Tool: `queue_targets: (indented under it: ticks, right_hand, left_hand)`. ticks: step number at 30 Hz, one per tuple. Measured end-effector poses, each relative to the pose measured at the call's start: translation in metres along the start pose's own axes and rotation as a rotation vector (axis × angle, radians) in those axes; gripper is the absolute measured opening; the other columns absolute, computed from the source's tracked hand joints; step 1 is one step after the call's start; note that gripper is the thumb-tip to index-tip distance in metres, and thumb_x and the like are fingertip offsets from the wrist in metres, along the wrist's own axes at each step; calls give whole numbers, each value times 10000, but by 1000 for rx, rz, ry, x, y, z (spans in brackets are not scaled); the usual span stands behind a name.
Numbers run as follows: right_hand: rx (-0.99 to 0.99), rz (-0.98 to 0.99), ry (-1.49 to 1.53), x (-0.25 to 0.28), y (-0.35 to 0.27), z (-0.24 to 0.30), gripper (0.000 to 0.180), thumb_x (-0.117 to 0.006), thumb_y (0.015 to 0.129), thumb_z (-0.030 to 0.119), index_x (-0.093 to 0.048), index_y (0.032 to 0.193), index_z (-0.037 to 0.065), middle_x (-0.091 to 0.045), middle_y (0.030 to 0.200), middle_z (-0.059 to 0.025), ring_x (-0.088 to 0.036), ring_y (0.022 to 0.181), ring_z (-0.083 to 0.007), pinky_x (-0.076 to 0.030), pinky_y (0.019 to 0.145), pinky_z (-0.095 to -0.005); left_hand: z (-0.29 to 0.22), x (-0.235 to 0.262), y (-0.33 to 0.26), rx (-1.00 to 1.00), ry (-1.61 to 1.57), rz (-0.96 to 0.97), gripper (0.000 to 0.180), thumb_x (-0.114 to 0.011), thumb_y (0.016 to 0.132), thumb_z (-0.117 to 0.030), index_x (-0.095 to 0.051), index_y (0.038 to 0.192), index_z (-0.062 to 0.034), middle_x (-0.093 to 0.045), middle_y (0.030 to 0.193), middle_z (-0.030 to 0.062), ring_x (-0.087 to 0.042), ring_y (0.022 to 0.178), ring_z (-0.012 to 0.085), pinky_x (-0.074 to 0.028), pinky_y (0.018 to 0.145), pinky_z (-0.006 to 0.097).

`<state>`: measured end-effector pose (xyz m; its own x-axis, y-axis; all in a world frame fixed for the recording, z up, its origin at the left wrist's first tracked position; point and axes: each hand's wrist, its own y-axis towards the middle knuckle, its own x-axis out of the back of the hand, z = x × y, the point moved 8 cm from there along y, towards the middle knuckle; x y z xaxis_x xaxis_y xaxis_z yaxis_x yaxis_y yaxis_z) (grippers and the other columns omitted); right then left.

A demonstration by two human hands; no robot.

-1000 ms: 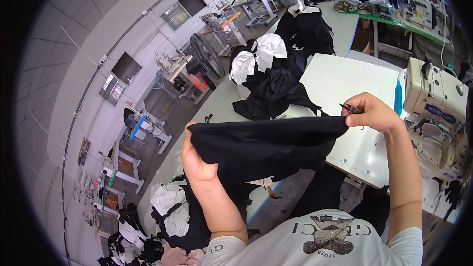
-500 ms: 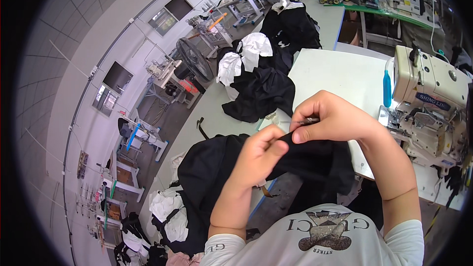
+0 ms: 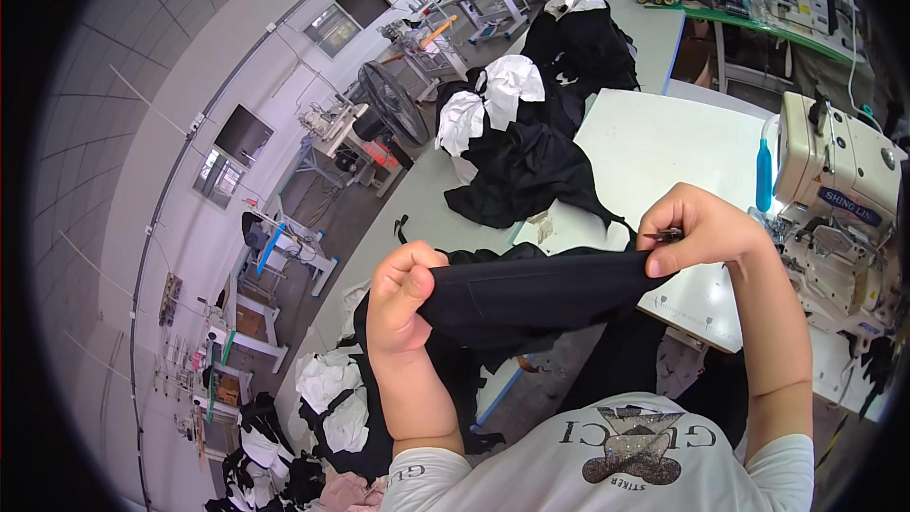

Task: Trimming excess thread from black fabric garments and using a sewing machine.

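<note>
Smooth black cloth [image 3: 540,294] over there, held out as a flattish band near a white tee [image 3: 531,465]. Left hand [image 3: 400,299] has fingers pinched tight on 1 end, right hand [image 3: 706,228] pinches the other plus some skinny dark tool [image 3: 666,235].

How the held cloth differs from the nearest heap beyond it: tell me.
The held cloth stretches from left hand to right hand; the heap lies crumpled on the table. The held cloth looks all black; the heap mixes black and white. Both include black fabric.
</note>
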<state>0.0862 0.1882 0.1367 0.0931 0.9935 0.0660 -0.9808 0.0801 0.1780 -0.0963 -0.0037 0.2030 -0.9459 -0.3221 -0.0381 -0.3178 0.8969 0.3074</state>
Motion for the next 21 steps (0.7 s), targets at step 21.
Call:
queue_targets:
  ticks: [21]
  right_hand:
    - [57, 109, 35, 5, -6, -17, 173, -769, 739, 82, -627, 740, -15, -522, 621, 50, -437, 579, -17, -349, 519, -191]
  left_hand:
    - [-60, 143, -81, -378, -329, -434, 259, -503, 974, -321, -427, 921, -80, -510, 778, 48, -584, 731, 180, -506, 698, 353]
